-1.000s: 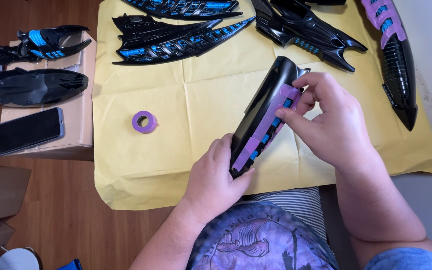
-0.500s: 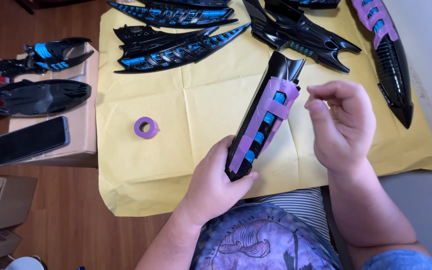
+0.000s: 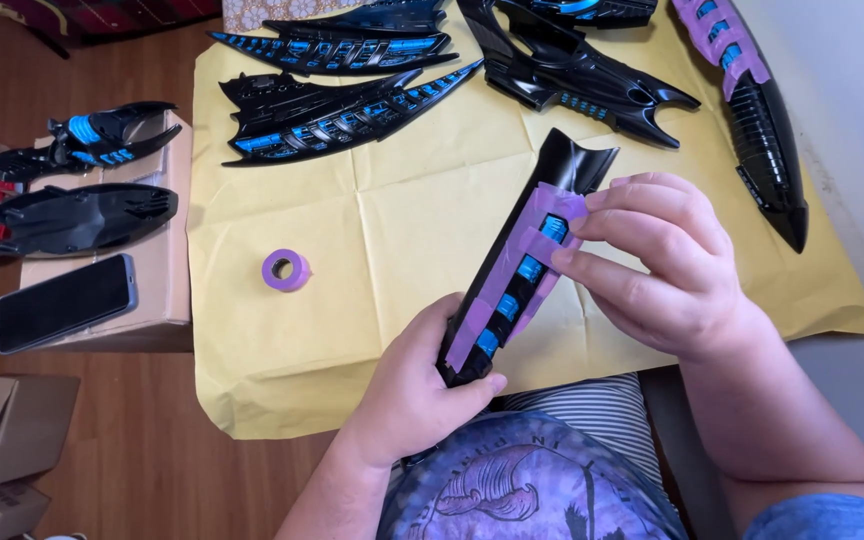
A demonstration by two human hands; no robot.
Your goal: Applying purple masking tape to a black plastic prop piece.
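Near the bench's near edge, left hand (image 3: 417, 385) clenched around black part (image 3: 532, 250), right hand (image 3: 667, 265) fingertips pressing its purple tape (image 3: 497, 290), tape roll (image 3: 285, 269) left, bare yellow paper (image 3: 392, 220) between.

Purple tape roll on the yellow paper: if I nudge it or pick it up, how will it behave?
The purple tape roll lies flat on the yellow paper, so a nudge should slide it, not roll it. It looks small and hollow, so probably light. Stood on edge, it would likely roll.
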